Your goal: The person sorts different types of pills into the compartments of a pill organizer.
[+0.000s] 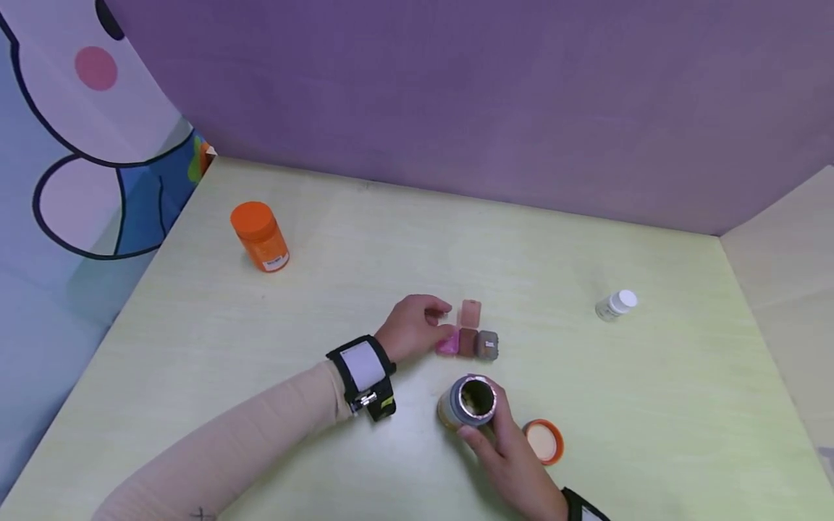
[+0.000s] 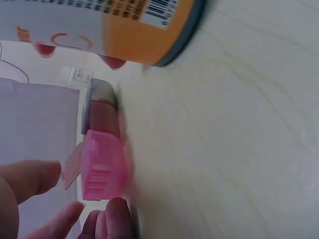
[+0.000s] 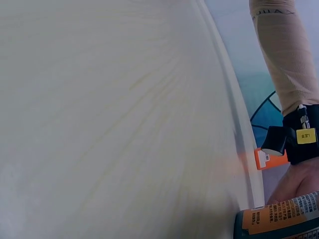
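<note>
My right hand [image 1: 515,456] grips an uncapped bottle [image 1: 449,414], its mouth facing up with torn foil around the rim; the inside is dark. In the left wrist view the same bottle [image 2: 144,25] shows an orange and white label with a barcode. Beside a small pink plastic box [image 2: 104,164] is my left hand [image 1: 413,329], its fingers apart and slightly bent, with a gap to the box in the left wrist view. Against the pink box stand a brown box [image 1: 467,343] and a grey box [image 1: 487,346]. A pale pink flap [image 1: 470,313] juts out behind the brown one.
An orange screw cap [image 1: 544,442] lies inner side up by my right hand. At the back left stands an orange jar [image 1: 259,235] with its lid on. A small white-capped bottle [image 1: 615,305] is at the right. A purple wall [image 1: 456,108] borders the table's back.
</note>
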Motion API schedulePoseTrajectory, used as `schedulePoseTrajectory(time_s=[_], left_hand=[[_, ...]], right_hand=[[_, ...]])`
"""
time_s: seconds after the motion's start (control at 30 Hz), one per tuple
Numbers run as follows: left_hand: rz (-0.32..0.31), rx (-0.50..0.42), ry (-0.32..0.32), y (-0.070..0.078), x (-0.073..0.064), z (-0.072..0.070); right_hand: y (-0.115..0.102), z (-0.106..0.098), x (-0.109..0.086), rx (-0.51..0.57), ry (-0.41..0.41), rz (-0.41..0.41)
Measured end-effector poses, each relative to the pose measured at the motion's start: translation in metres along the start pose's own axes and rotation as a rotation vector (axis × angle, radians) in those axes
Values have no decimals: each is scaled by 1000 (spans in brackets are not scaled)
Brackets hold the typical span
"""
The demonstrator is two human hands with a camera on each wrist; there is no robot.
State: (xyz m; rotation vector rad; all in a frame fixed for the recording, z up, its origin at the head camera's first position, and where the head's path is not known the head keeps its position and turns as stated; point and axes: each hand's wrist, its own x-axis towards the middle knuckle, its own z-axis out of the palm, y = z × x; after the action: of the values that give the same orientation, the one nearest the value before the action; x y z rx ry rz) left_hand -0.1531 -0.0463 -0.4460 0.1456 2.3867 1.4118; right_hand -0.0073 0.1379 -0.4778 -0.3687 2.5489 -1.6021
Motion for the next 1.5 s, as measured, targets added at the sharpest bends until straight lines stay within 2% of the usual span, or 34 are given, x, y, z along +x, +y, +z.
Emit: schedulePoseTrajectory(time_s=[0.23,0.4,0.53,0.63,0.7,0.93,1.03,1.1,1.17,1.27,1.37,1.5], left_hand=[[37,93,-2,-3,1,2],[42,122,-6,-4,2,2],[44,130,-14,-4,3,1],[46,135,-26,-3,4,1],[44,137,-34,-3,5,0],[20,129,-48,-2,5,0],[10,123,-46,-1,3,-1],[0,119,-46,0,2,-1],[-3,118,-45,0,1,-1],[-9,114,-47,-1,2,-1],[-9,110,-50,-2,3,-1],[0,105,-45,-2,3,0]], right_hand=[[-2,-1,0,-5,-12,-1],[-2,-4,2,-40,-16,-12],[-6,-9,5,5,-44,54],[-11,-19,11,60,-52,114],[-14,-29,15,62,-40,122],[-18,-67,32,-7,24,24],[-15,-81,40,-111,31,-68],[-12,-86,45,-220,40,-135],[-9,-90,49,-339,55,-165],[-5,-93,54,-444,44,-116],[-1,-92,57,-485,27,-53],[3,-87,61,-557,13,-68]])
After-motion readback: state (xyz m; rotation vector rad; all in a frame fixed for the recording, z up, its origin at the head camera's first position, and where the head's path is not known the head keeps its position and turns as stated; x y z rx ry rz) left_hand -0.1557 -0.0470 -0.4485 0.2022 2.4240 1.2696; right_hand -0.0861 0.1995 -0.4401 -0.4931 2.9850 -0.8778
